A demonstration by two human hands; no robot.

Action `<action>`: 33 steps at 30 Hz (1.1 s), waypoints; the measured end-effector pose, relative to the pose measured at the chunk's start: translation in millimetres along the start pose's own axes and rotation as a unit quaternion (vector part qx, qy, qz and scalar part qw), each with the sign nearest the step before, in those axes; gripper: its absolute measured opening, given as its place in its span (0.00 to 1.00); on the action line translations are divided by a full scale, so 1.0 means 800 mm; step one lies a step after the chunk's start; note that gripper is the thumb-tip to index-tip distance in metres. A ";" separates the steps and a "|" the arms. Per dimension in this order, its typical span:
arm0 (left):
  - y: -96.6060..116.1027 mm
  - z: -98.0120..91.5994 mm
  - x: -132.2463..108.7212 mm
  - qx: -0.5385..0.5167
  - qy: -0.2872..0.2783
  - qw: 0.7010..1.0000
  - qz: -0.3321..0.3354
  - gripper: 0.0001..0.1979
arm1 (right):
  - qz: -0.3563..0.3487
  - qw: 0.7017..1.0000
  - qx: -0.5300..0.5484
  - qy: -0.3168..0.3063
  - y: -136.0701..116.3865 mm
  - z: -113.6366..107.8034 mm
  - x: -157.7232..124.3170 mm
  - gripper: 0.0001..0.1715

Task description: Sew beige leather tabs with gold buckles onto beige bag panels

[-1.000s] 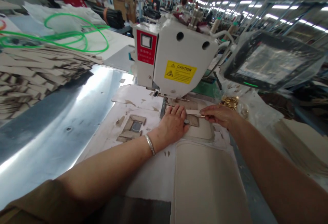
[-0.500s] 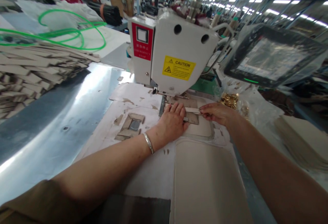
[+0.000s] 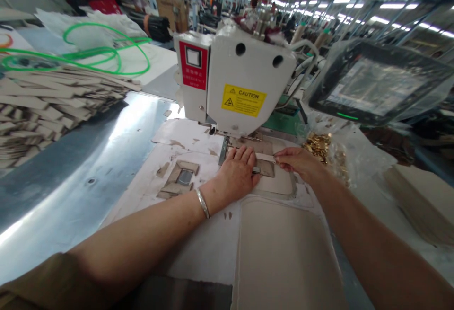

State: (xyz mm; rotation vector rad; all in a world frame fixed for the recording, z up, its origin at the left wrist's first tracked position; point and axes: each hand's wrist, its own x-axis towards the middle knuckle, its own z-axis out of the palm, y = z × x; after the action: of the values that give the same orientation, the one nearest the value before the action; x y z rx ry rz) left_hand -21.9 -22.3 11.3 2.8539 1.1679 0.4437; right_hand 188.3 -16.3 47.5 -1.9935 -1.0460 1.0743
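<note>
Left hand (image 3: 238,170) palm down, fingers straight, close together, likely steadying pale strip (image 3: 265,158); right hand (image 3: 294,161) pinching strip's right end, probably keeping it straight | strip lies across beige panel (image 3: 282,185), before machine head (image 3: 244,71) | gold fittings (image 3: 317,146) crowd right side; more room leftward, over metal tabletop (image 3: 117,158)

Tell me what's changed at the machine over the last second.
The right hand has edged slightly inward, toward the left hand, its fingers pinching the end of the pale strip. No new grasp or release shows. The left hand stays flat at the strip's other end; the white machine head looks unchanged.
</note>
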 end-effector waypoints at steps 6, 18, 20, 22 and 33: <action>-0.006 0.004 0.003 -0.004 0.004 1.000 0.019 0.27 | -0.025 0.993 -0.099 0.067 0.003 0.012 0.001 0.07; 0.046 0.012 0.036 -0.016 0.021 0.996 0.090 0.22 | -0.016 0.997 -0.069 0.036 0.003 0.010 0.003 0.07; 0.048 0.009 0.035 -0.013 0.023 0.996 0.082 0.22 | -0.011 0.998 -0.051 0.030 0.001 0.009 -0.001 0.07; 0.047 0.004 0.033 -0.002 0.015 0.997 0.075 0.21 | -0.013 0.998 -0.046 0.035 0.000 0.009 -0.004 0.08; -0.030 -0.031 -0.033 0.025 0.049 0.998 0.000 0.19 | 0.013 0.996 -0.082 0.032 0.004 0.010 -0.003 0.09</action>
State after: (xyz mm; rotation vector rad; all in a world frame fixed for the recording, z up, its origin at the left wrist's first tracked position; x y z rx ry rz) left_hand -63.1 -25.5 25.6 2.9044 1.2109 0.5682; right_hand 181.7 -19.0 41.9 -2.1615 -1.1091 0.9577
